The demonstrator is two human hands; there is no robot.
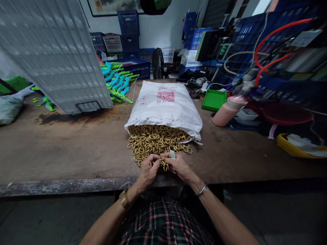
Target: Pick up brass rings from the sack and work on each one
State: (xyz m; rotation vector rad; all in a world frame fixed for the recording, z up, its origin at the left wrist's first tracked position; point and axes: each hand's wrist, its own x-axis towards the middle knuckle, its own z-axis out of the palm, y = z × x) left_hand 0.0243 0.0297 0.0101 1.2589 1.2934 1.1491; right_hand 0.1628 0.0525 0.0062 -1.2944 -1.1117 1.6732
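A white sack [166, 105] with red print lies on the table, its open mouth facing me. Many gold-coloured rings [153, 139] spill out of it toward the front edge. At the near side of that pile, my left hand [149, 170] pinches some rings between thumb and fingers. My right hand [180, 166] meets it from the other side, its fingers also closed on rings. A small whitish piece [172, 154] with a dark tip sits at the right fingers; what it is I cannot tell.
Left on the wooden table [102, 149] stands a ribbed translucent panel [63, 61], with green and blue hangers [120, 81] behind. To the right are a green tray [214, 100], a pink bottle [227, 110] and a yellow tray [293, 149].
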